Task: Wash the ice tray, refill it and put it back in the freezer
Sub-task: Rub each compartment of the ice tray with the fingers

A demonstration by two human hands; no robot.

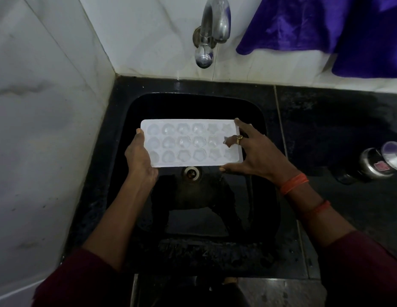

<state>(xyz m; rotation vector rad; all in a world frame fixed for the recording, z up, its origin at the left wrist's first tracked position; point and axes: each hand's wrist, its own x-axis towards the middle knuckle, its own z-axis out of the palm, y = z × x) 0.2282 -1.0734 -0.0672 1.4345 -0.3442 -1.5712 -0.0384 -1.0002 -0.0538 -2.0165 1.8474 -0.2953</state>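
Head view: tray [191, 142] in both my grips, level, cavities up, held over sink [267, 196]. It sits above and just behind drain [191, 172], forward of tap [213, 29].

Left grip [140, 158] clamps left short end: thumb on top rim, fingers hidden beneath.

Right grip [250, 156] spans right end: thumb at near corner, forefinger at far corner, ringed finger lying across star cavities.

Water in cavities: can't tell.

Purple cloth [326, 25] hangs on wall, far right. Steel tin [379, 160] on black table [326, 118], right of sink.
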